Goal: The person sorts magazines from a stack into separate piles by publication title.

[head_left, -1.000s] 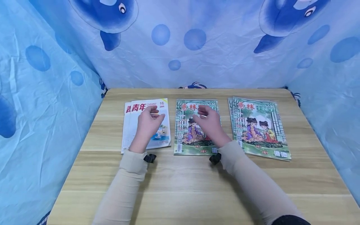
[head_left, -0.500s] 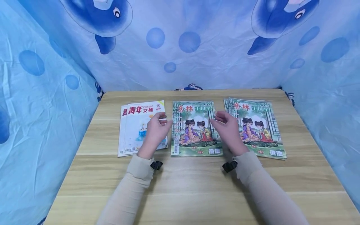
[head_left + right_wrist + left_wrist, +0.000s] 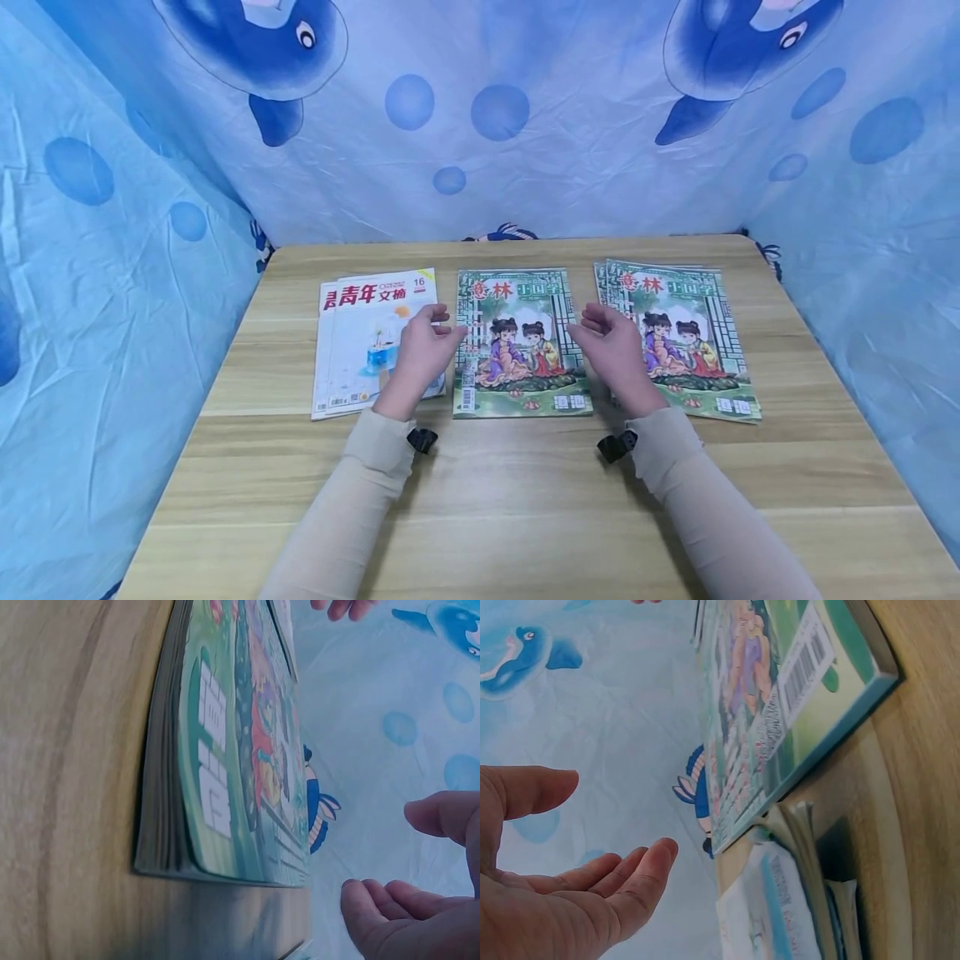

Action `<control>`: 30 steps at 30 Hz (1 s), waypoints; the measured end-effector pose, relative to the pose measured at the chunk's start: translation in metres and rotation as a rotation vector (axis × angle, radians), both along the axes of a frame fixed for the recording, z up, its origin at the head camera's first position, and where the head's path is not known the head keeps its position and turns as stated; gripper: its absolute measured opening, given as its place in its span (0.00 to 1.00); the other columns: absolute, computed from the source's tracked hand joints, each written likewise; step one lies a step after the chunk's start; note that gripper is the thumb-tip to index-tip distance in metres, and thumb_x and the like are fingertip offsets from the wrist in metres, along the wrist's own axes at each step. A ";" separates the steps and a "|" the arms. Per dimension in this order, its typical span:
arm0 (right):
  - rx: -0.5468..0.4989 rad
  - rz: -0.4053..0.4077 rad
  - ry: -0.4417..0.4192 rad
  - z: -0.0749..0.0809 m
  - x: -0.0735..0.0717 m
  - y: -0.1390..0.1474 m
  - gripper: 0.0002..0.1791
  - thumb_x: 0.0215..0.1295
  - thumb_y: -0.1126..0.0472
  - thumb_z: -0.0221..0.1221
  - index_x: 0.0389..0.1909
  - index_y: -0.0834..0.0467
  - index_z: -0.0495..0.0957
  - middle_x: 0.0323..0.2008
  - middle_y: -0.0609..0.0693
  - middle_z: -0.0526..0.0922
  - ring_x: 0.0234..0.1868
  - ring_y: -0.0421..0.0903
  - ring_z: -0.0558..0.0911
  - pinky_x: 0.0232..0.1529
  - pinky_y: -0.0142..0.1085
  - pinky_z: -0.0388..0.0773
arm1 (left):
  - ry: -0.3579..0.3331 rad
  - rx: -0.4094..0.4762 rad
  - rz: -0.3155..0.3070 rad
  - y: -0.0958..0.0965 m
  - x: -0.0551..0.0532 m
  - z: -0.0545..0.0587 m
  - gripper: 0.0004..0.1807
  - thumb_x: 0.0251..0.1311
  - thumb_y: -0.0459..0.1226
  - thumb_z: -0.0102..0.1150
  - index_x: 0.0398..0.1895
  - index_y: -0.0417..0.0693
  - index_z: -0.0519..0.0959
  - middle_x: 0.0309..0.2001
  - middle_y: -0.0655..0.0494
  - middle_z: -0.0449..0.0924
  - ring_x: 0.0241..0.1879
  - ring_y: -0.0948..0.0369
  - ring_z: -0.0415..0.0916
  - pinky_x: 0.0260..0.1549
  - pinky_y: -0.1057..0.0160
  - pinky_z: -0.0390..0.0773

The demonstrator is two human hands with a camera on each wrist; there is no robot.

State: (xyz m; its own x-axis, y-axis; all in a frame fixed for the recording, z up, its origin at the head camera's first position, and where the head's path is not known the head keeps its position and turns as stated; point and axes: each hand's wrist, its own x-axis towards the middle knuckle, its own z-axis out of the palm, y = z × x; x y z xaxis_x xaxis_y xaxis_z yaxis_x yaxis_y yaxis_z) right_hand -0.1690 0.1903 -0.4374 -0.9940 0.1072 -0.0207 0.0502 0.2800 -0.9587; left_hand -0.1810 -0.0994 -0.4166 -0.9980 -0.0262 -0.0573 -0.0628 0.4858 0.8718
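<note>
Three piles of magazines lie in a row on the wooden table (image 3: 495,508). My left hand (image 3: 420,358) hovers between the white magazines (image 3: 348,354) and the middle green magazines (image 3: 525,400), thumb and fingers apart. Across from it, my right hand (image 3: 618,358) is between that middle pile and the right-hand green magazines (image 3: 697,392), its fingers loosely bent. Neither hand holds anything. In the left wrist view, a gap separates the left fingers (image 3: 641,889) from the pile. The right wrist view shows the pile's thick page edges and the right fingers (image 3: 364,911) apart from it.
Blue curtains (image 3: 480,208) printed with whales and bubbles stand behind the table and on both sides. The white and right-hand piles are slightly fanned, lower copies sticking out at their left edges. Each wrist wears a small black camera (image 3: 617,447).
Both hands have shifted right; the right one has left its place over the middle pile for that pile's right side. The head view has shifted slightly. The magazines have stayed put.
</note>
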 end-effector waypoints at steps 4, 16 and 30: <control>0.054 0.005 -0.055 -0.001 -0.003 0.003 0.36 0.67 0.58 0.67 0.71 0.68 0.66 0.63 0.64 0.74 0.62 0.56 0.76 0.62 0.44 0.74 | -0.040 -0.035 -0.020 0.005 -0.007 -0.006 0.34 0.68 0.39 0.64 0.72 0.34 0.65 0.62 0.41 0.74 0.56 0.48 0.77 0.49 0.51 0.81; 0.179 0.048 -0.209 -0.013 -0.013 0.007 0.40 0.68 0.57 0.65 0.73 0.71 0.60 0.62 0.66 0.73 0.64 0.60 0.73 0.64 0.49 0.71 | -0.223 -0.182 -0.068 0.022 -0.022 -0.014 0.41 0.68 0.43 0.62 0.75 0.30 0.57 0.68 0.32 0.66 0.65 0.40 0.67 0.61 0.44 0.71; 0.188 0.093 -0.254 -0.016 -0.018 -0.001 0.40 0.69 0.59 0.65 0.74 0.71 0.59 0.64 0.66 0.73 0.64 0.60 0.73 0.63 0.48 0.73 | -0.303 -0.161 -0.065 0.018 -0.030 -0.018 0.38 0.66 0.42 0.63 0.71 0.28 0.61 0.64 0.33 0.68 0.61 0.42 0.69 0.59 0.45 0.73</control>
State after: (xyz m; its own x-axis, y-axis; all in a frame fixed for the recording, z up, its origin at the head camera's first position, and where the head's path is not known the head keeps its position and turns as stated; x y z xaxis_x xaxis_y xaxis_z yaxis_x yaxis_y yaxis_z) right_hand -0.1870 0.1893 -0.4530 -0.9653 0.0412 -0.2580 0.2471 0.4652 -0.8500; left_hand -0.2111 -0.0812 -0.4347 -0.9361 0.0041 -0.3516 -0.2715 0.6271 0.7301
